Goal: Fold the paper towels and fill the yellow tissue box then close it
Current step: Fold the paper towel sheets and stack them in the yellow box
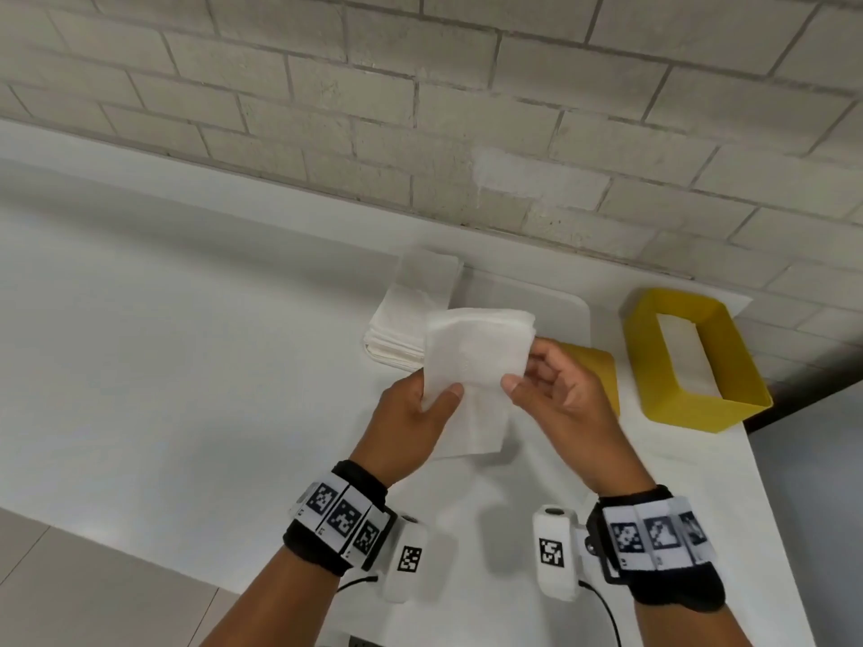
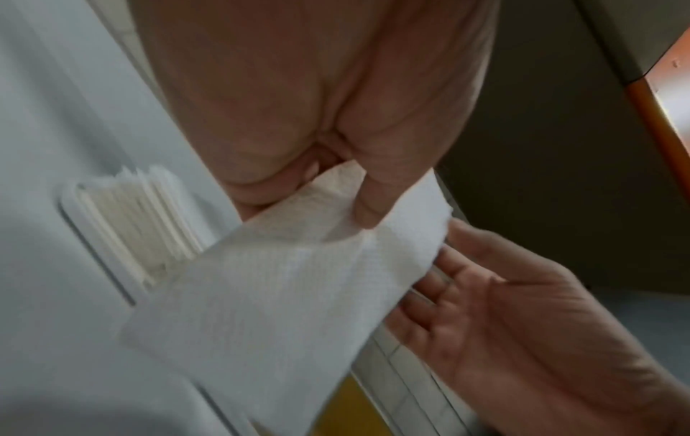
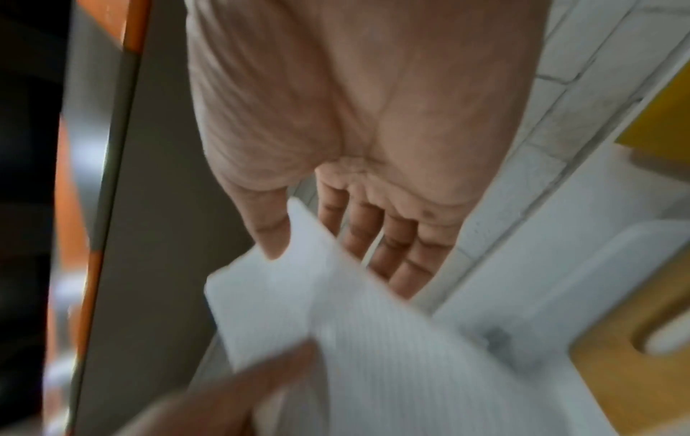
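both hands hold one paper towel [image 1: 471, 366] up over the white bench [image 1: 187, 366]. the left hand [image 1: 411, 422] pinches its left edge, thumb on the near face and fingers curled behind. the right hand [image 1: 555, 394] pinches the right edge, thumb in front and fingers [image 3: 392, 236] behind. a stack of towels [image 1: 401, 329] lies on a white tray [image 1: 560, 310] just beyond. the yellow tissue box [image 1: 691, 361] stands open to the right, its yellow lid [image 1: 593, 366] partly hidden behind the right hand.
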The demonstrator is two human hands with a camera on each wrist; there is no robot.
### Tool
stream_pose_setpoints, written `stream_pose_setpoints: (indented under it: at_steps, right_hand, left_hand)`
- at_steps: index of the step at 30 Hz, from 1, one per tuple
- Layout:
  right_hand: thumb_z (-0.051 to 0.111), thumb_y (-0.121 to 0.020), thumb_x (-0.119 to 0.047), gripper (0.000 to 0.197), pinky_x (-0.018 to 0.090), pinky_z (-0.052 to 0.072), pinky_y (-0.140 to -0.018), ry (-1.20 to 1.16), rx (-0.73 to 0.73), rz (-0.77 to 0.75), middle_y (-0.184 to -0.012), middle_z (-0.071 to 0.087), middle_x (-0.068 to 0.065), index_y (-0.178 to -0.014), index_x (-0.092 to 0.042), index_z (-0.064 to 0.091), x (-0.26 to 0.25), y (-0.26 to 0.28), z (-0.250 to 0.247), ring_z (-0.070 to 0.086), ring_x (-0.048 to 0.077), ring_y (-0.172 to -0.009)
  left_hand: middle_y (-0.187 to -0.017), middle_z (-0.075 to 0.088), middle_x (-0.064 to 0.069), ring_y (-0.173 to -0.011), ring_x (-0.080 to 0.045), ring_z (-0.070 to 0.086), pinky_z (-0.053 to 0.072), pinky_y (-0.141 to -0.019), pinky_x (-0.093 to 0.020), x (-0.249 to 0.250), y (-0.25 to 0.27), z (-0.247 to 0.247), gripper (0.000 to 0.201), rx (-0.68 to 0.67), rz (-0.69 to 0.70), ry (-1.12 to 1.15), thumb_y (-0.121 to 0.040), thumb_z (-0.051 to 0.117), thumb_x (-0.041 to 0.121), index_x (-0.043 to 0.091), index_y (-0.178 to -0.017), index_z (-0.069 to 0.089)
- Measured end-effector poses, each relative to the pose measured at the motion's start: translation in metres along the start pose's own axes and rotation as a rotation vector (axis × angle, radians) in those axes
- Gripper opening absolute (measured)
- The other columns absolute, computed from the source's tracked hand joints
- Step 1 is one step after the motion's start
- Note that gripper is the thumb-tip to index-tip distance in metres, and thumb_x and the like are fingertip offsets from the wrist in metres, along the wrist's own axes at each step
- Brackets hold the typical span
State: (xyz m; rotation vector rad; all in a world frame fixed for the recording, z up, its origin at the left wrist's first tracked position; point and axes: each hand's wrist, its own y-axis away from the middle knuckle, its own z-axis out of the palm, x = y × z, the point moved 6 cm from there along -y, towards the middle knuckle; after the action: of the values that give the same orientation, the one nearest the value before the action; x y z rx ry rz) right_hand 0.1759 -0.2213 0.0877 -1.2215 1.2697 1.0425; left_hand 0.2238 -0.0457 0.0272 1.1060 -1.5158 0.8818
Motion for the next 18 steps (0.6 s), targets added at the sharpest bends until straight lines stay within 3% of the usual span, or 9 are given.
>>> stream_pose_setpoints:
  at_steps: [2, 4, 8, 10, 14, 16, 18]
  right_hand:
    - [0.065, -0.097, -0.007, 0.031, 0.030, 0.057, -0.092, 0.059, 0.077, 0.034, -0.115, 0.075, -0.006, -0.124, -0.023, 0.064, 0.025, 0.004, 0.011, 0.070, 0.011, -0.108]
    - [0.061, -0.100, -0.013, 0.026, 0.030, 0.057, -0.091, 0.150, 0.244, 0.083, -0.108, 0.075, -0.011, -0.122, -0.025, 0.065, 0.051, 0.010, 0.015, 0.070, 0.005, -0.102]
    - [0.056, -0.102, -0.019, 0.024, 0.006, 0.048, -0.073, 0.267, 0.436, 0.142, -0.100, 0.069, -0.020, -0.123, -0.027, 0.063, 0.077, 0.020, 0.018, 0.065, -0.005, -0.093]
    - [0.054, -0.103, -0.019, 0.024, 0.004, 0.045, -0.070, 0.282, 0.444, 0.132, -0.099, 0.066, -0.022, -0.124, -0.028, 0.059, 0.078, 0.020, 0.019, 0.063, -0.010, -0.090]
    - [0.049, -0.104, -0.015, 0.028, 0.015, 0.051, -0.076, 0.279, 0.440, 0.124, -0.107, 0.065, -0.016, -0.129, -0.026, 0.050, 0.081, 0.019, 0.020, 0.063, -0.001, -0.097]
    - [0.048, -0.103, -0.010, 0.036, 0.024, 0.054, -0.087, 0.223, 0.446, 0.174, -0.114, 0.066, -0.010, -0.136, -0.024, 0.048, 0.094, 0.023, 0.021, 0.064, 0.006, -0.103]
    - [0.047, -0.103, -0.006, 0.039, 0.030, 0.053, -0.096, 0.179, 0.451, 0.216, -0.118, 0.067, -0.007, -0.137, -0.024, 0.048, 0.108, 0.028, 0.023, 0.064, 0.009, -0.109]
  left_hand:
    - [-0.100, 0.078, 0.013, -0.094, -0.002, 0.072, 0.056, -0.079, -0.018, -0.004, 0.000, 0.009, 0.018, 0.013, -0.016, 0.040, -0.102, 0.060, 0.029, 0.023, -0.114, 0.072]
    - [-0.102, 0.077, 0.013, -0.096, -0.001, 0.071, 0.056, -0.082, -0.020, -0.010, 0.000, 0.018, 0.021, 0.021, -0.028, 0.032, -0.104, 0.056, 0.028, 0.024, -0.119, 0.071]
    - [-0.098, 0.071, 0.019, -0.090, 0.012, 0.064, 0.046, -0.074, -0.007, -0.019, 0.001, 0.031, 0.023, 0.005, -0.040, -0.077, -0.107, 0.049, 0.031, 0.025, -0.120, 0.066]
    - [-0.096, 0.069, 0.020, -0.089, 0.014, 0.063, 0.044, -0.073, -0.004, -0.019, 0.000, 0.034, 0.020, -0.012, -0.037, -0.084, -0.107, 0.047, 0.031, 0.029, -0.118, 0.064]
    - [-0.103, 0.072, 0.014, -0.097, 0.005, 0.066, 0.051, -0.082, -0.013, -0.023, 0.001, 0.040, 0.019, -0.034, 0.001, -0.093, -0.108, 0.046, 0.032, 0.029, -0.119, 0.061]
    - [-0.113, 0.070, 0.009, -0.105, -0.002, 0.065, 0.052, -0.090, -0.021, -0.031, 0.004, 0.043, 0.018, -0.043, 0.019, -0.135, -0.107, 0.049, 0.032, 0.029, -0.121, 0.059]
    - [-0.115, 0.069, 0.007, -0.107, -0.005, 0.064, 0.048, -0.090, -0.019, -0.036, 0.009, 0.046, 0.017, -0.062, 0.033, -0.164, -0.107, 0.048, 0.026, 0.035, -0.119, 0.056]
